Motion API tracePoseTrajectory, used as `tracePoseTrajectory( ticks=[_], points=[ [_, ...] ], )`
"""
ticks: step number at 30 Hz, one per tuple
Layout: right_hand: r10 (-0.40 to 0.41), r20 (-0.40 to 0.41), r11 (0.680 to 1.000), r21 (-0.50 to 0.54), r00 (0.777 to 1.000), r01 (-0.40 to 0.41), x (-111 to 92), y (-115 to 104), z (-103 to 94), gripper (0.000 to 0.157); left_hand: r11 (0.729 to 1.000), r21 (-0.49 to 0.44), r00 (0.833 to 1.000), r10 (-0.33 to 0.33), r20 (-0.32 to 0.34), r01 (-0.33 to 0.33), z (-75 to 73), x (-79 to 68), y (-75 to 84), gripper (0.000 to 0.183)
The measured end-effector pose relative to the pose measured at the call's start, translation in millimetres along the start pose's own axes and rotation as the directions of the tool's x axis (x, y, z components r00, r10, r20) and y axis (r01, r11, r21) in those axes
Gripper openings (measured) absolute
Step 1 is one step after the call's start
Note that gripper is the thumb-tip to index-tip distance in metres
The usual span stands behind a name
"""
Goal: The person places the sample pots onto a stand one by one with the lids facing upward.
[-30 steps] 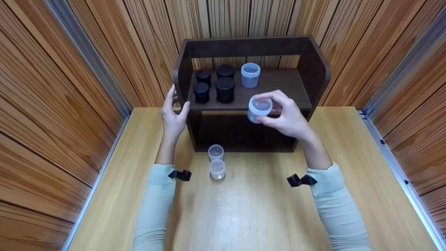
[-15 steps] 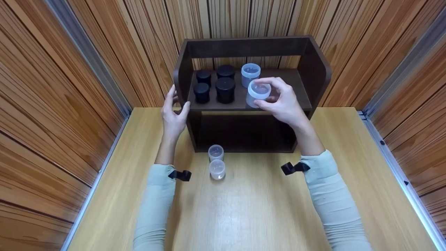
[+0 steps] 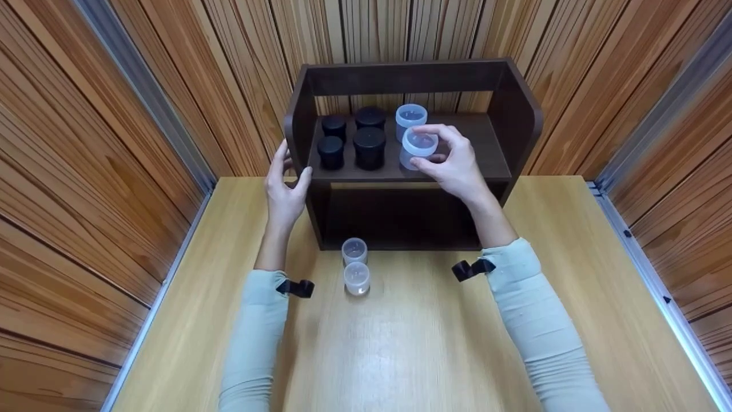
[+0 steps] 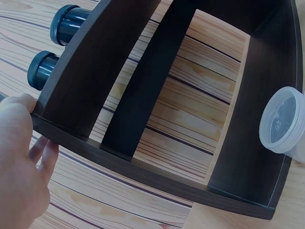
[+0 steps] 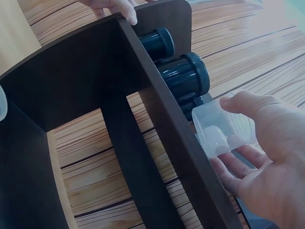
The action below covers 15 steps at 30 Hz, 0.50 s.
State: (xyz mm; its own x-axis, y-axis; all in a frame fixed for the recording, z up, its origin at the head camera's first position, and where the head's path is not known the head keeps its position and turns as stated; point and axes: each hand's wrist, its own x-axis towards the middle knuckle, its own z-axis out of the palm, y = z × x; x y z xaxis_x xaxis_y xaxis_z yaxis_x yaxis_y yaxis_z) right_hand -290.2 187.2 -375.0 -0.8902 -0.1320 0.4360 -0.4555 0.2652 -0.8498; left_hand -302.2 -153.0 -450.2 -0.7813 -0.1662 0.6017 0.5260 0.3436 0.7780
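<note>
On the upper board of a dark brown two-tier shelf [image 3: 400,177], my right hand [image 3: 454,163] grips a clear plastic jar [image 3: 417,150] between thumb and fingers. The jar is upright at the board's front, before a second clear jar [image 3: 411,123]. Whether its base touches the board cannot be told in the head view; the right wrist view shows it close against the board. My left hand [image 3: 286,191] holds the shelf's left side panel, thumb at the front edge and fingers on the outside. Left of the clear jars stand several black jars [image 3: 369,147], upright.
Two smaller clear jars [image 3: 357,278] stand one before the other on the wooden table [image 3: 389,343], in front of the shelf's lower left. Wood-patterned walls [image 3: 86,171] enclose the table at the back and sides. The shelf's right side panel [image 3: 517,120] rises beyond my right hand.
My right hand has carried the clear jar up and slightly left, from before the shelf's edge to the front of the upper board. The left hand stays on the side panel.
</note>
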Motion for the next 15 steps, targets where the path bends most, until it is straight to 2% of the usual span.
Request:
tracePoseTrajectory(
  ticks=[6,15],
  points=[
    [-0.006,-0.035,1.0,-0.012,0.999,0.006,5.0,3.4,4.9,0.052,1.0,-0.024,1.0,-0.019,-0.001,0.019,-0.3,1.4,2.0,0.07],
    [0.018,-0.031,0.999,-0.05,0.999,-0.02,6.4,8.9,9.6,0.05,1.0,-0.014,1.0,-0.011,-0.011,0.011,0.0,-0.8,2.6,0.068]
  ],
)
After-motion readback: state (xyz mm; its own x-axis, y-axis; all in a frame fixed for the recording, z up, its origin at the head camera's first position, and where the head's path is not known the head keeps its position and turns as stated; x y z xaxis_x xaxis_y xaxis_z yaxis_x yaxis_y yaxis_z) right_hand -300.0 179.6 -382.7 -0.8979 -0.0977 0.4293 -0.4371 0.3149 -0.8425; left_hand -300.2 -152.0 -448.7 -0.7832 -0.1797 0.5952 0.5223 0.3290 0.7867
